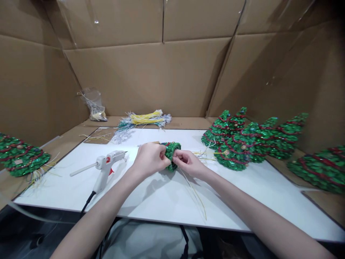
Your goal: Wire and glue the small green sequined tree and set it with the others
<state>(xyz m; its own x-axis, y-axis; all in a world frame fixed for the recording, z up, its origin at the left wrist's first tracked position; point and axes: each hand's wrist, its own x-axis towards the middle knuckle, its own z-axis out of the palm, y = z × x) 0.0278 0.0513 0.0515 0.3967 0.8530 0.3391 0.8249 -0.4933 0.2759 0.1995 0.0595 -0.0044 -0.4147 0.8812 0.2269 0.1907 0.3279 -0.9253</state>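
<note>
A small green tinsel Christmas tree (172,146) lies on its side over the white board, its open base turned to the right. My left hand (151,157) is closed around its left part, thumb at the rim. At the base opening, my right hand (188,162) has its fingers pinched together; what sits between the fingertips is hidden. Thin white and yellow wires (196,196) trail from the base area, some down toward the front and others to the right behind my right hand.
A white glue gun (105,169) with a cord lies left. Several decorated trees (239,144) stand at right, another tree (20,156) at far left. Wire bundles (147,118) and a plastic bag (94,106) are at the back, before cardboard walls (140,75).
</note>
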